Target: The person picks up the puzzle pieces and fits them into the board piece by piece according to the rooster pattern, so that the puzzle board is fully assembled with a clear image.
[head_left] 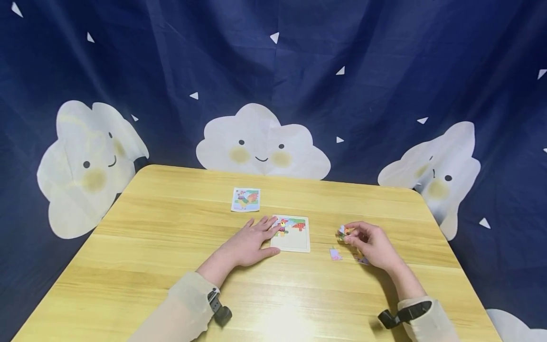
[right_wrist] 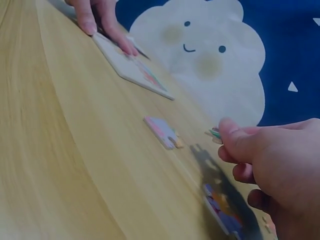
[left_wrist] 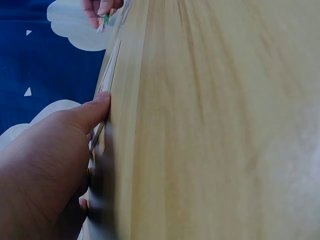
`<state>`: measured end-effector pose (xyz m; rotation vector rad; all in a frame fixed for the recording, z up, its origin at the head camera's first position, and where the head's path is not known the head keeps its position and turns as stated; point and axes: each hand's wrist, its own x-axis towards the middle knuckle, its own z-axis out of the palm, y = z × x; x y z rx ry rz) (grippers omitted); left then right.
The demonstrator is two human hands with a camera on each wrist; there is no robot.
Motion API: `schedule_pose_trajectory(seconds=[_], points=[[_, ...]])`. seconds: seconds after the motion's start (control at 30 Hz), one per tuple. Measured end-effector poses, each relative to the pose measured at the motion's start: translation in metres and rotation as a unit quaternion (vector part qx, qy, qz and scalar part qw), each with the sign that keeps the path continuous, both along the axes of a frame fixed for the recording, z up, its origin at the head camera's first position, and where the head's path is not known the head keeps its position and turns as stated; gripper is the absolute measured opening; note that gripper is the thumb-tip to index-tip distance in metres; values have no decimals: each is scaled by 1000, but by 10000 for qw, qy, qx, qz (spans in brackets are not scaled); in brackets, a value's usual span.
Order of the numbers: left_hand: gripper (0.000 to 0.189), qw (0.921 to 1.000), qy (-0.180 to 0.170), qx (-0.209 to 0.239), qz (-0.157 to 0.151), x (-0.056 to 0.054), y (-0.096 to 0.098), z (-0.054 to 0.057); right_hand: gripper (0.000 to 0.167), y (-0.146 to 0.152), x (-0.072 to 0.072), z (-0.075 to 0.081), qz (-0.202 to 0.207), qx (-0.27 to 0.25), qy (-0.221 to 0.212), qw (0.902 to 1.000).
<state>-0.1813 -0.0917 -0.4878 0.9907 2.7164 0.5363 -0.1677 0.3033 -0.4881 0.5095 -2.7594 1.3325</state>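
Note:
A square puzzle board [head_left: 295, 244] lies mid-table, its upper part filled with pieces that show part of a colourful bird; its lower part is bare. Over its left side my left hand [head_left: 254, 241] rests with fingers spread, thumb at the lower left edge. To the right of the board, my right hand [head_left: 372, 244] pinches a small puzzle piece [right_wrist: 215, 134] between thumb and fingers, raised over the table. Below that hand lies a lavender and pink puzzle piece [head_left: 335, 254]. Another puzzle piece [right_wrist: 222, 212], partly orange and purple, sits under the palm, half covered in the head view.
A picture card [head_left: 246, 199] with a whole bird on it lies behind the board to the left. The wooden table [head_left: 171, 209] ends at a dark blue curtain [head_left: 273, 71] with white clouds. Both wrists wear black straps with cameras.

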Motion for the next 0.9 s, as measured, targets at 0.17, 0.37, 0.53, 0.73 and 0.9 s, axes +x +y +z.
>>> schedule_pose_trajectory(seconds=[0.17,0.37,0.53,0.73,0.9], points=[[77,10000,4,-73,2,0,0,0,31,-9,0,1,-7,-140,19,9999],[76,10000,-27,-72,-5,0,0,1,33,-19,-2,3,88,-251,-7,9996],[76,10000,-12,-66,-13,0,0,0,35,-25,-2,5,224,-341,1,9992],[75,10000,-26,-20,-9,0,1,0,35,-31,-2,6,326,-311,-32,9990],[76,10000,-56,-39,-8,0,1,0,35,-37,-2,6,405,-389,-290,9980]])
